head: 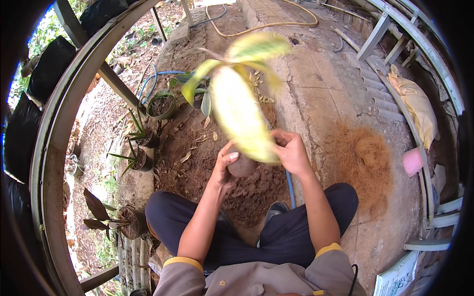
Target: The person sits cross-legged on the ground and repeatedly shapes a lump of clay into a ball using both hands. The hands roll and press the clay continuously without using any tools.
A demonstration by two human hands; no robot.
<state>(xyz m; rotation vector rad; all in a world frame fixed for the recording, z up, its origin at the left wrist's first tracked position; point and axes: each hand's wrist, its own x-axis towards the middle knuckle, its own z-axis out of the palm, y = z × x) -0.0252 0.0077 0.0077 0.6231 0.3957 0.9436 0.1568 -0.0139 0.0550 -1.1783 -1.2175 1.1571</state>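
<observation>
My left hand (223, 167) grips the side of a rounded, dull brown pot or root ball (242, 165); which of the two it is I cannot tell. Above it rises a leafy plant, its large pale leaf (237, 107) blurred and overexposed. More yellow-green leaves (255, 48) spread from the plant's top. With bent fingers, my right hand (291, 151) holds the lower right edge of the large leaf, which partly hides the fingertips. Loose dark soil (255, 199) lies heaped below, between my crossed legs.
Potted plants (142, 159) line the left side, beside a wooden rail (52, 148). A pile of orange-brown fibre (364, 162) lies on the concrete to the right, near a pink pot (412, 162) and a yellowish sack (416, 107). A blue hose (290, 188) and a tan hose (266, 26) cross the ground.
</observation>
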